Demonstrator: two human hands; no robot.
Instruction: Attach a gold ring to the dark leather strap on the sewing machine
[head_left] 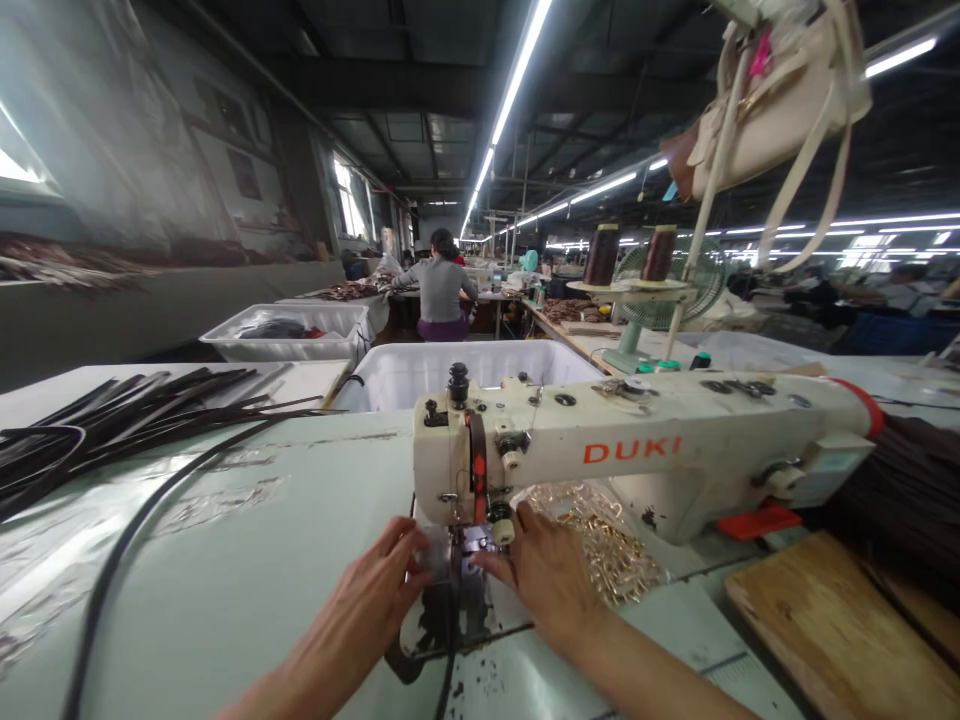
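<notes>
A white sewing machine [555,430] marked DUKI stands before me. Left of its needle area, my left hand [386,580] is curled with thumb and fingertips drawn together; what lies between them, if anything, I cannot make out. My right hand [551,575] is on the other side, its thumb stretched toward the presser foot [478,542] and its index finger apart, beside a round knob [501,525]. A narrow dark strap [452,610] runs from under the needle area toward me, between both hands. Some right fingertips are hidden.
Gold-coloured metal hardware [611,545] lies in a pile behind my right hand. Dark strips [150,405] lie at left, a wooden board [840,620] at right. Behind the machine stands a white bin [480,362]. A person [446,285] sits farther off. Two thread cones [602,258] stand above.
</notes>
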